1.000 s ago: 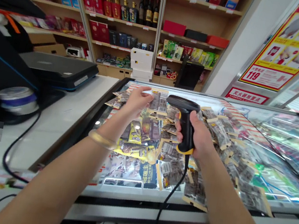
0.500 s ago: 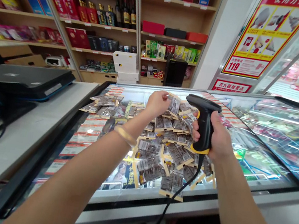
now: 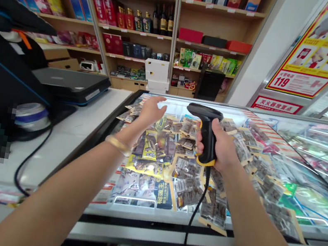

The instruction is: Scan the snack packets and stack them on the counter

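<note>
Head camera: the black scanner (image 3: 205, 135) stood upright in my right hand (image 3: 221, 150), gripped tight, above the middle of the freezer lid (image 3: 326, 167). My left hand (image 3: 151, 110) hovered wide open over snack packets (image 3: 189, 171) near the lid's far left corner.

Black barcode scanner (image 3: 205, 112) upright above scattered flat snack packets (image 3: 187, 173).

2 bare forearms, with 1 gold bangle (image 3: 119, 145) just behind the left hand (image 3: 150, 112).

Stocked shelves (image 3: 213, 26), closed laptop (image 3: 67, 80), red poster (image 3: 323, 53)
</note>
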A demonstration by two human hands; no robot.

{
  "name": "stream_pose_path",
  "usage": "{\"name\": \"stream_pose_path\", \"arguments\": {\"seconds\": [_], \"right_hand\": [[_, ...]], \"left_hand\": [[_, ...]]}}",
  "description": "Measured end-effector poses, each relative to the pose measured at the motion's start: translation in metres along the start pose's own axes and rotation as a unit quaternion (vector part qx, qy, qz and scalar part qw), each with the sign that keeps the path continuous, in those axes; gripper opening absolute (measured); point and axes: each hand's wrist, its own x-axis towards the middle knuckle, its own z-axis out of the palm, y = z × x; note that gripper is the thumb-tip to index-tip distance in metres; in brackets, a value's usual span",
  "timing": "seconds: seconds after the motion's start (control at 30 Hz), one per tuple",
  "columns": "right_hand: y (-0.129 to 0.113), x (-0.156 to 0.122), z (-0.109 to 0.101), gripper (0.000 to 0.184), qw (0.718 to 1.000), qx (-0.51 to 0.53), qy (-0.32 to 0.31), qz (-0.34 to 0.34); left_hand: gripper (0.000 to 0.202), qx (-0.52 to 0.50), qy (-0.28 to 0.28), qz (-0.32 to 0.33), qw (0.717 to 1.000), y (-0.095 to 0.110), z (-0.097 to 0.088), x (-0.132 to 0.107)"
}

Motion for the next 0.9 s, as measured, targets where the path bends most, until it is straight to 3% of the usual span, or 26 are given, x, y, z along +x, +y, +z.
{"name": "stream_pose_path", "arguments": {"seconds": [0.17, 0.33, 0.5, 0.63, 0.8, 0.9], "right_hand": [[0.021, 0.031, 0.039, 0.054, 0.998, -0.010, -0.046, 0.048], [0.038, 0.056, 0.065, 0.053, 0.995, -0.054, -0.041, 0.077], [0.051, 0.075, 0.080, 0.049, 0.989, -0.098, -0.024, 0.107], [0.057, 0.081, 0.085, 0.046, 0.986, -0.111, -0.021, 0.120], [0.059, 0.077, 0.088, 0.044, 0.985, -0.110, -0.015, 0.131], [0.061, 0.074, 0.083, 0.046, 0.986, -0.101, -0.036, 0.128]], "left_hand": [[0.047, 0.111, -0.041, -0.089, 0.989, -0.066, -0.027, 0.015], [0.055, 0.183, -0.142, -0.079, 0.970, -0.097, -0.021, 0.027], [0.050, 0.247, -0.204, -0.060, 0.946, -0.109, -0.011, 0.033], [0.051, 0.257, -0.193, -0.061, 0.945, -0.110, -0.018, 0.035], [0.037, 0.182, -0.166, -0.091, 0.965, -0.105, -0.034, 0.029], [0.025, 0.017, -0.109, -0.161, 0.981, -0.099, -0.040, 0.013]]}}
